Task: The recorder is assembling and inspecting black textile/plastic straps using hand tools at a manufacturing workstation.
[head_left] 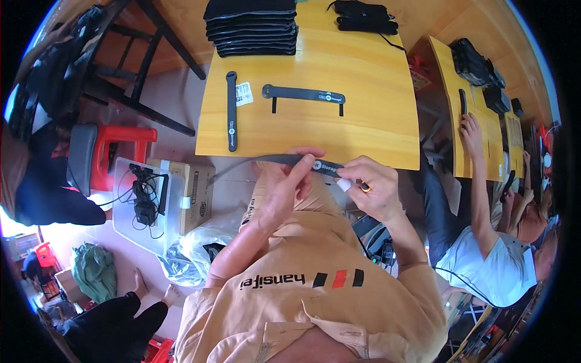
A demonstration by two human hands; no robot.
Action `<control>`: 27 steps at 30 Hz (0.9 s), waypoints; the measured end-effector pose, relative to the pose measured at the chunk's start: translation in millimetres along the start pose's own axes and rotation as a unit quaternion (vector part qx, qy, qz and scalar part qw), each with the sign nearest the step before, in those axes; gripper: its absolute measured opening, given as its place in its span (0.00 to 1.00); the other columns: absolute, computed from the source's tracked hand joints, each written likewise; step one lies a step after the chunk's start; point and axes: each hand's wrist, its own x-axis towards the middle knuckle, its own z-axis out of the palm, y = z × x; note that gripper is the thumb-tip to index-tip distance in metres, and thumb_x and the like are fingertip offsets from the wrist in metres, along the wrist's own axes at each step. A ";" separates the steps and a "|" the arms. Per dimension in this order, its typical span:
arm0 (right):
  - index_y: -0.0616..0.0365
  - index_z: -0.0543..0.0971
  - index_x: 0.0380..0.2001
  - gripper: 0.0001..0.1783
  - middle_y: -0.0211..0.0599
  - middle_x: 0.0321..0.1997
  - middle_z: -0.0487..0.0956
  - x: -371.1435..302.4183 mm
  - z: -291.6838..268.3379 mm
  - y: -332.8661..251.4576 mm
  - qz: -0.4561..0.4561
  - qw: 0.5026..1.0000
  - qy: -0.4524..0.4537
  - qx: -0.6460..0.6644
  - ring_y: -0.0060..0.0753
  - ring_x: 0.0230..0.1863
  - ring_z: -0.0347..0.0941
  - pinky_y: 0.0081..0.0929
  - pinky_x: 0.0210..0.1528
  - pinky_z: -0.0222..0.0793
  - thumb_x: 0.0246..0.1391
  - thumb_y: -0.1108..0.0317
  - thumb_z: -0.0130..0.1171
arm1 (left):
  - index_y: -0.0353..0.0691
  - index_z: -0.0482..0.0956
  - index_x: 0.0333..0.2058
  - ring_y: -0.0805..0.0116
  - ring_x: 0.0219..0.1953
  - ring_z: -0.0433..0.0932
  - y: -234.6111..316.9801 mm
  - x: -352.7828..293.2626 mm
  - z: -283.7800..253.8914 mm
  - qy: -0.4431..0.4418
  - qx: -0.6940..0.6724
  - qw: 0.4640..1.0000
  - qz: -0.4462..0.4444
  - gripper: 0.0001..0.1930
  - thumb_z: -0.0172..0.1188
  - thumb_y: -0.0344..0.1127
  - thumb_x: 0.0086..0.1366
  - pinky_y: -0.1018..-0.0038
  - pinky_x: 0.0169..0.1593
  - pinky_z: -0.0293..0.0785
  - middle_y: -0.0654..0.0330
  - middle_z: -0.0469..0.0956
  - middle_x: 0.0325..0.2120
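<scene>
A long dark grey strap (325, 166) with white print is stretched between my hands, just off the table's near edge. My left hand (289, 183) is closed on its middle, thumb on top. My right hand (376, 186) pinches its right end. A small white piece (344, 184) shows at those right fingertips, beside a yellow and black object (365, 187) whose kind I cannot make out. On the table (375, 133) a second grey strap (232, 115) lies lengthwise by a white printed label (243, 94). A third strap (305, 94) lies crosswise, with two short black strips (274, 105) at its near side.
A stack of flat black pieces (251, 30) and a black bundle (366, 18) stand at the table's far side. On the left are a red stool (124, 151), a clear bin (142, 199) and a cardboard box (196, 196). A co-worker's hand (471, 133) rests on the right-hand table.
</scene>
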 end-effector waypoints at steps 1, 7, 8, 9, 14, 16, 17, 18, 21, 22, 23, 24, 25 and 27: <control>0.62 0.76 0.27 0.10 0.36 0.23 0.75 -0.6 -0.7 2.2 0.002 1.000 0.002 0.000 0.23 0.19 0.69 0.15 0.19 0.60 0.36 0.76 0.64 | 0.36 0.75 0.37 0.82 0.11 0.60 -3.5 2.0 -2.4 0.015 -0.002 1.000 0.010 0.11 0.52 0.37 0.62 0.85 0.15 0.53 0.69 0.62 0.12; 0.64 0.76 0.30 0.09 0.29 0.23 0.75 7.7 0.0 1.6 0.332 0.899 0.016 0.285 0.12 0.14 0.61 0.12 0.14 0.53 0.43 0.72 0.61 | 0.38 0.77 0.34 0.82 0.12 0.60 -10.9 9.2 2.1 0.056 0.022 0.997 0.043 0.09 0.52 0.36 0.62 0.85 0.15 0.54 0.69 0.64 0.13; 0.64 0.76 0.30 0.09 0.29 0.23 0.75 5.0 2.3 4.7 0.333 0.898 0.020 0.286 0.12 0.14 0.61 0.12 0.14 0.53 0.43 0.72 0.61 | 0.38 0.77 0.34 0.82 0.12 0.60 -12.9 10.6 3.1 0.054 0.024 0.997 0.041 0.09 0.52 0.36 0.62 0.85 0.15 0.54 0.69 0.64 0.13; 0.63 0.76 0.29 0.08 0.31 0.21 0.75 1.4 6.2 9.0 0.366 0.879 0.019 0.307 0.10 0.11 0.58 0.11 0.12 0.49 0.43 0.73 0.60 | 0.37 0.77 0.34 0.82 0.12 0.60 -15.1 12.0 3.8 0.054 0.029 0.997 0.046 0.10 0.52 0.36 0.62 0.85 0.15 0.53 0.69 0.64 0.12; 0.62 0.76 0.26 0.05 0.35 0.17 0.75 -6.5 6.2 40.9 0.401 0.842 0.061 0.356 0.09 0.06 0.53 0.10 0.08 0.45 0.45 0.73 0.58 | 0.36 0.77 0.34 0.82 0.12 0.60 -14.5 21.0 -13.3 0.090 0.013 0.995 0.041 0.10 0.51 0.36 0.63 0.86 0.16 0.52 0.69 0.65 0.13; 0.63 0.76 0.27 0.05 0.35 0.18 0.75 -6.4 -0.8 53.3 0.404 0.827 0.071 0.385 0.10 0.06 0.54 0.10 0.08 0.46 0.45 0.73 0.59 | 0.38 0.78 0.33 0.84 0.13 0.62 -6.5 28.1 -31.2 0.124 0.005 0.989 0.078 0.10 0.53 0.38 0.62 0.87 0.18 0.54 0.70 0.67 0.14; 0.63 0.76 0.28 0.05 0.34 0.18 0.75 -5.8 -2.1 59.2 0.411 0.827 0.075 0.378 0.10 0.06 0.54 0.11 0.08 0.46 0.45 0.73 0.59 | 0.38 0.78 0.33 0.84 0.13 0.62 -3.5 31.8 -40.4 0.126 0.006 0.989 0.077 0.10 0.53 0.38 0.62 0.87 0.18 0.54 0.70 0.67 0.14; 0.63 0.76 0.28 0.05 0.34 0.18 0.75 -3.9 -4.1 63.6 0.412 0.826 0.073 0.378 0.10 0.06 0.54 0.11 0.08 0.46 0.45 0.73 0.59 | 0.37 0.78 0.33 0.84 0.14 0.62 -0.8 35.9 -49.4 0.132 0.016 0.988 0.078 0.10 0.53 0.38 0.61 0.86 0.18 0.55 0.70 0.67 0.14; 0.64 0.76 0.28 0.07 0.24 0.13 0.69 5.5 -3.3 78.6 0.421 0.831 0.100 0.351 0.10 0.07 0.54 0.12 0.08 0.44 0.44 0.73 0.60 | 0.36 0.79 0.32 0.83 0.14 0.63 6.0 50.1 -69.9 0.146 0.044 0.985 0.078 0.10 0.54 0.37 0.61 0.86 0.19 0.56 0.69 0.69 0.15; 0.64 0.76 0.28 0.07 0.24 0.13 0.69 9.6 -1.9 83.8 0.423 0.829 0.100 0.351 0.10 0.07 0.54 0.12 0.08 0.44 0.44 0.73 0.60 | 0.36 0.79 0.33 0.83 0.15 0.63 8.1 55.6 -74.4 0.149 0.061 0.984 0.077 0.10 0.54 0.37 0.60 0.86 0.20 0.57 0.69 0.69 0.16; 0.64 0.76 0.27 0.07 0.23 0.12 0.68 13.5 -0.8 88.8 0.419 0.835 0.115 0.338 0.09 0.07 0.53 0.12 0.08 0.43 0.43 0.73 0.61 | 0.35 0.78 0.32 0.82 0.16 0.65 12.5 60.2 -78.3 0.156 0.063 0.984 0.061 0.08 0.57 0.34 0.59 0.86 0.21 0.60 0.67 0.71 0.17; 0.64 0.76 0.27 0.07 0.22 0.12 0.67 17.6 0.1 94.1 0.416 0.840 0.130 0.325 0.09 0.07 0.53 0.12 0.08 0.42 0.43 0.74 0.61 | 0.35 0.78 0.32 0.82 0.16 0.65 14.0 66.6 -82.1 0.155 0.063 0.984 0.058 0.08 0.57 0.34 0.59 0.86 0.21 0.60 0.67 0.71 0.17; 0.64 0.76 0.27 0.07 0.22 0.12 0.67 22.7 1.5 99.7 0.418 0.838 0.132 0.323 0.09 0.07 0.53 0.12 0.08 0.42 0.43 0.74 0.61 | 0.35 0.77 0.32 0.81 0.17 0.67 14.0 73.8 -85.3 0.170 0.086 0.979 0.069 0.07 0.58 0.32 0.58 0.86 0.21 0.62 0.66 0.72 0.18; 0.64 0.76 0.26 0.07 0.21 0.11 0.65 35.0 6.0 111.0 0.405 0.845 0.160 0.310 0.09 0.07 0.52 0.13 0.08 0.41 0.41 0.75 0.62 | 0.34 0.75 0.31 0.78 0.18 0.71 15.0 89.1 -94.6 0.181 0.103 0.975 0.077 0.05 0.59 0.28 0.56 0.84 0.22 0.67 0.62 0.75 0.20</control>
